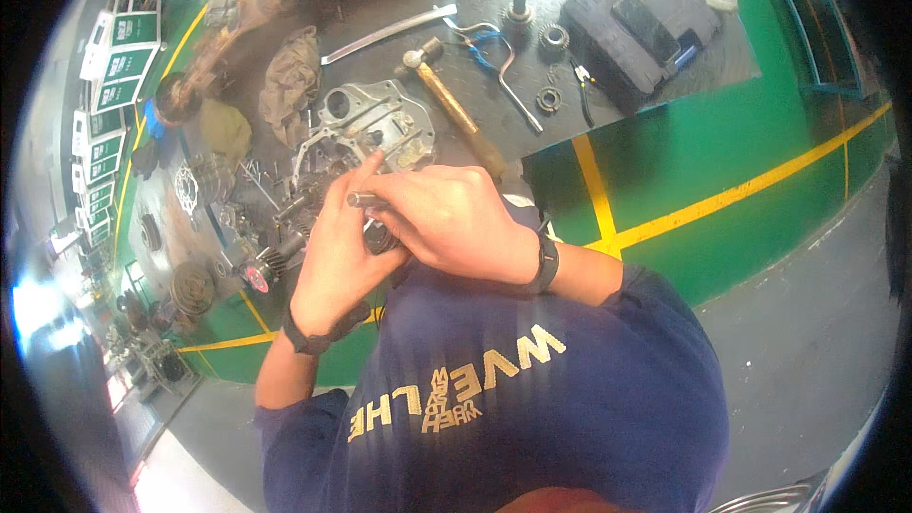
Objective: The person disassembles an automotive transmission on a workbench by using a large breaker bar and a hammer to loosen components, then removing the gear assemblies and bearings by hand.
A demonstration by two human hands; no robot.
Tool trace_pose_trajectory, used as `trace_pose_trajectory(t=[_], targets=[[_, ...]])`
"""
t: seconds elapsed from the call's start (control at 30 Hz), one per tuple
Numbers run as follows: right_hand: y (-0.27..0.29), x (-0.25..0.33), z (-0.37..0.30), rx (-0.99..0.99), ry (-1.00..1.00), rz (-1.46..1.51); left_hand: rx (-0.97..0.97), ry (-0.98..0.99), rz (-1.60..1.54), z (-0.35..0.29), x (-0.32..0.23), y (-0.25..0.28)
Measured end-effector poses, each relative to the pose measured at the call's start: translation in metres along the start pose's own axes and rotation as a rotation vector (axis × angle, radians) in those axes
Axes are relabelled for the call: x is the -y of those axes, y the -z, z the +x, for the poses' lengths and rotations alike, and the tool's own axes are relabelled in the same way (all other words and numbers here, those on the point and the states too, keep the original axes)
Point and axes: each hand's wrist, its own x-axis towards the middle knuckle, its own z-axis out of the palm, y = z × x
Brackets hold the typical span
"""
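Close in front of my chest, my two hands meet over small metal parts. My right hand (465, 220) pinches a short metal rod (363, 199), its round end pointing left. My left hand (334, 249) curls around a dark, rounded metal part (380, 236) just below the rod; the fingers hide most of it. Whether the rod and this part are joined, I cannot tell. Just beyond my fingertips a cast metal housing (404, 123) lies on the dark bench mat, with gears and shafts partly covered by my left hand.
A hammer (446, 95), a pry bar (389, 33) and a bent wrench handle (508, 71) lie beyond the housing. Right of these are loose gears (554, 35), pliers (582, 81) and a black tool case (632, 24). A brown cloth (290, 81) and a gear shaft (271, 266) are left.
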Motion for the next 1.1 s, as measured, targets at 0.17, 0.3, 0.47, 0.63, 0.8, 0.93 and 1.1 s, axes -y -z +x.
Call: trace_pose_trajectory(t=[0.17,0.3,0.47,0.63,0.8,0.93,1.1], targets=[[0.025,-0.048,-0.014,0.009,-0.055,0.108,-0.054,0.122,-0.149,0.026,-0.001,-0.057],[0.056,-0.108,-0.031,0.107,-0.356,0.535,-0.114,0.227,-0.262,0.034,-0.010,-0.074],[0.075,-0.267,-0.089,0.060,-0.743,-0.369,-0.124,0.434,-0.469,0.033,0.010,-0.078],[0.057,-0.327,-0.124,0.082,-0.863,-0.389,-0.123,0.379,-0.411,0.052,0.055,-0.118],[0.038,-0.353,-0.123,0.009,-0.734,-0.568,0.069,0.392,-0.835,0.085,0.057,-0.156],[0.041,-0.360,-0.107,0.150,-0.700,-0.652,0.159,0.519,-1.621,0.082,0.042,-0.150],[0.047,-0.368,-0.110,0.172,-0.700,-0.685,0.066,0.360,-1.785,0.073,0.034,-0.131]])
